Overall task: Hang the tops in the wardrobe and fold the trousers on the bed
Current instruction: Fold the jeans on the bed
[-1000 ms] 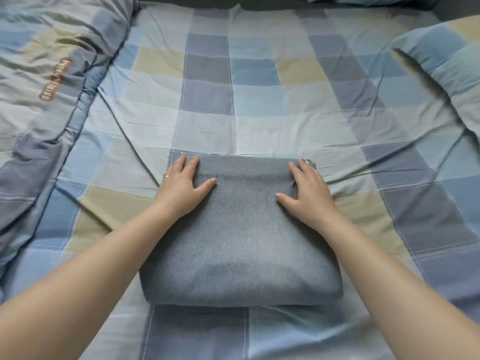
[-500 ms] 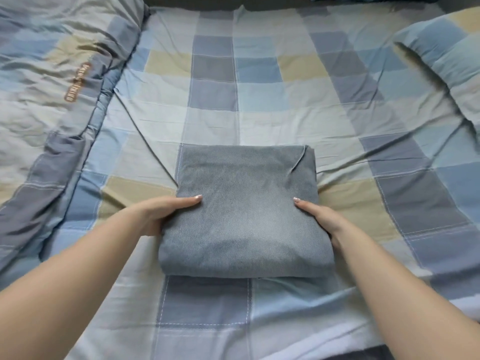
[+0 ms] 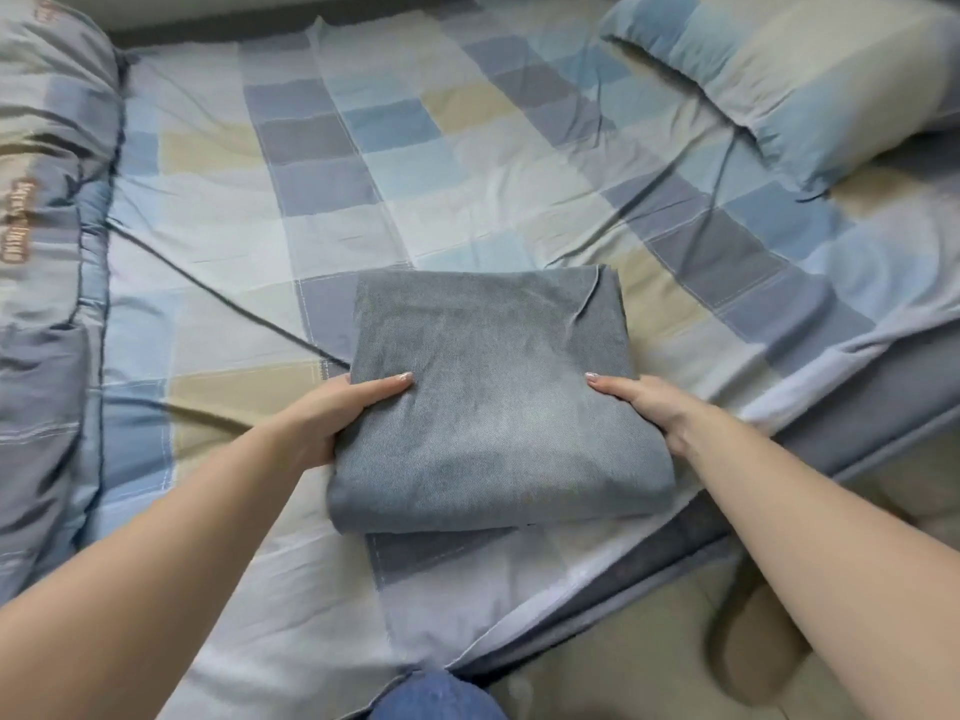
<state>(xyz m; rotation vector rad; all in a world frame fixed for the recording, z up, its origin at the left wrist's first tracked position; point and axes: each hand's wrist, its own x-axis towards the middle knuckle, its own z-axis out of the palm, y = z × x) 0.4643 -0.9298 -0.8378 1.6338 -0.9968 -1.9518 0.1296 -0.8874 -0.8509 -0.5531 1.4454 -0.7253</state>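
Head view shows your left hand (image 3: 340, 415) and right hand (image 3: 641, 407) clasping the folded trousers (image 3: 493, 402) from either side, thumbs laid flat on top and fingers tucked out of sight beneath the edges. Each hand looks closed around its side of the bundle; whether the bundle is lifted clear of the bed (image 3: 467, 174) or resting on it, you cannot tell from here.

The fold itself looks finished: a compact grey rectangle, its thick rounded fold toward you, with one small crease near the far right corner. So the step in hand appears to be moving the bundle, and the next move calls for keeping both sides level so the layers do not slide apart, then setting it down flat.

Your forearms reach in from the lower corners, converging on the bundle near the bed's front edge. A pillow (image 3: 810, 80) lies far right and a rolled duvet (image 3: 47, 226) runs along the left.
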